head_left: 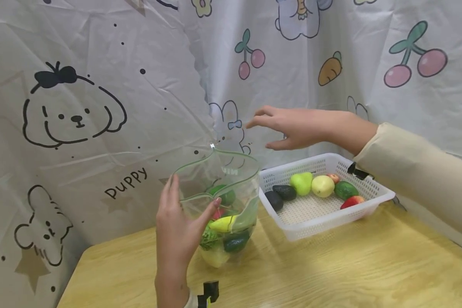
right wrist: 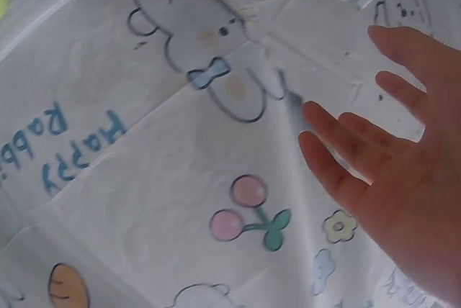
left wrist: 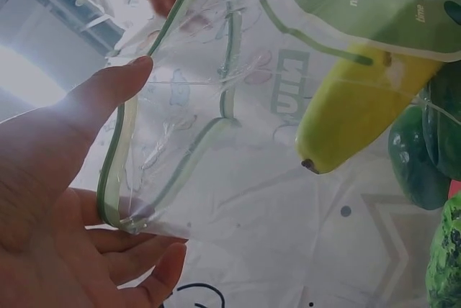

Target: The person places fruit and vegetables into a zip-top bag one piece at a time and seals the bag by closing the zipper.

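Observation:
A clear zip-top bag (head_left: 250,201) with green edging stands on the table with its mouth open. Inside it are a yellow banana-like item (left wrist: 360,110), a dark green avocado-like piece (head_left: 236,241), a bumpy green piece (head_left: 208,238) and other produce. My left hand (head_left: 181,229) holds the bag's rim at the near left side, thumb on one side and fingers on the other. In the left wrist view the thumb presses the green edge (left wrist: 108,178). My right hand (head_left: 292,126) is in the air behind and right of the bag, fingers spread, holding nothing.
A white plastic basket (head_left: 292,233) stands right of the bag. In it lie two black avocado-like pieces (head_left: 284,192), a green pear (head_left: 302,183), a pale yellow fruit (head_left: 323,186), a green fruit (head_left: 345,190) and red fruit (head_left: 352,202). Printed curtains (head_left: 138,107) hang behind the wooden table (head_left: 312,273).

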Tool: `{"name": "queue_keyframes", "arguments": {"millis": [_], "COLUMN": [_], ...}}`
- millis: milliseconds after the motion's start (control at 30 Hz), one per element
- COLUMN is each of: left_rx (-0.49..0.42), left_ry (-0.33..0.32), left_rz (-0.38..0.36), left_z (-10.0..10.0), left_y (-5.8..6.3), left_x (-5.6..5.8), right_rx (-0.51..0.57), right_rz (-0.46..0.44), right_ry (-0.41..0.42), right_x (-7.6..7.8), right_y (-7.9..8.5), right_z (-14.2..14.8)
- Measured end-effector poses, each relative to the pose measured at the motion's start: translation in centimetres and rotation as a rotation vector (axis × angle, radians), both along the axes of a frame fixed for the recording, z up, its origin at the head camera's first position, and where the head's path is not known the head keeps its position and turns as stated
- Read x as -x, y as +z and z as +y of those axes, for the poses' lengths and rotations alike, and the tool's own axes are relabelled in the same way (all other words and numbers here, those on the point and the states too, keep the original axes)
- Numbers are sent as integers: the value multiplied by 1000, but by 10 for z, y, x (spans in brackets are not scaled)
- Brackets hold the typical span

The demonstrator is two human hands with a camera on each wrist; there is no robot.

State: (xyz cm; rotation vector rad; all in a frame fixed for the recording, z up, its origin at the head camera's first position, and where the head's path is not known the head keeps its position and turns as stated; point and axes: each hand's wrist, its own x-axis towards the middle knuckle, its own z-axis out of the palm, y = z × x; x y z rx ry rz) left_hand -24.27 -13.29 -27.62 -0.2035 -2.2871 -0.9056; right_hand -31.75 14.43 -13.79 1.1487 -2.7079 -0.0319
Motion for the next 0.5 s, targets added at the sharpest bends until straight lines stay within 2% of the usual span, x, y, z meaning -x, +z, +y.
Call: {"name": "queue_keyframes", "arguments": {"millis": [133,233,367,500], "left_rx": [-9,-9,-3,3], "left_ry": [-5,-11,-13,-22], "left_rz": [10,7,-2,1], "left_z": [-1,-2,-3,-4], "left_y": [0,0,0,-1], "left_x": [0,1,1,1], "right_rx": [-53,-73,-52,-57], "right_rz": [-12,-61,-155,-230], "right_ry": [-111,-213,-319,-414], "right_x": [15,29,43,50], "right_y": [-4,-13,-37,-62], "right_z": [24,48,81,105]}}
